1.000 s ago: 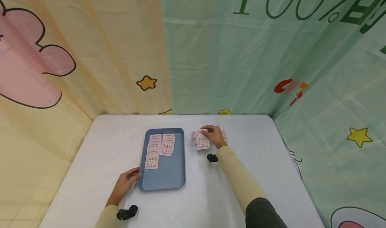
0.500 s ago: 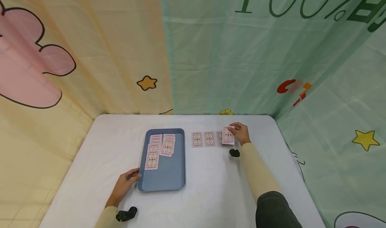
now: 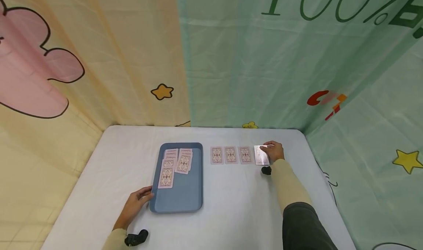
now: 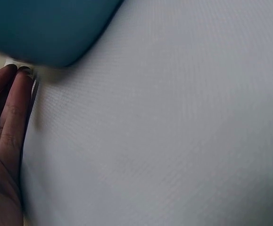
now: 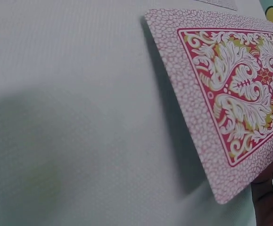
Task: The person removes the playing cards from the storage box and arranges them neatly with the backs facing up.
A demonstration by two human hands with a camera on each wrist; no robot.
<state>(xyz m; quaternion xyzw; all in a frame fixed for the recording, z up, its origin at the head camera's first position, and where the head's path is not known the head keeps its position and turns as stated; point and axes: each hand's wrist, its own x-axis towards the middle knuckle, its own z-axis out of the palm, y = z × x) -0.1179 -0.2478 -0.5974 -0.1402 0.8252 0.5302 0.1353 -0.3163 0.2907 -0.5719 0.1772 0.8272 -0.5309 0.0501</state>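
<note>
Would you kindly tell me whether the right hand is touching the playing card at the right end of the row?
Touching: the head view shows the right hand pinching the playing card, its thumb overlapping the card's upper side.

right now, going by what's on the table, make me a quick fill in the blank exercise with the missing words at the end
In the head view, the left hand is at the ____ side of the tray. Outside the tray, ____ cards lie in a row with no hand on them. The right hand holds another card just past the row's ____ end.

Missing words: left; three; right.
</note>
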